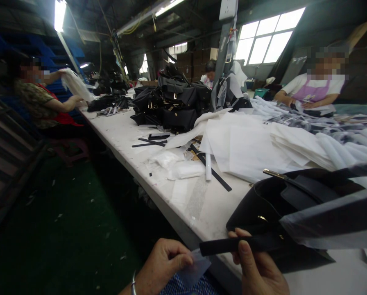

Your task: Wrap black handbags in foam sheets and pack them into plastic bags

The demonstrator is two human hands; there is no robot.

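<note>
Film (pixel 196 269) is pinched by the left hand (pixel 162 265), a strap (pixel 218 246) by the right hand (pixel 257 268). The film could be torn by tugging.

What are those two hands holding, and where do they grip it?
The left hand pinches a clear plastic piece by its edge; the right hand pinches a black strap partway along, back from its visible end.
</note>
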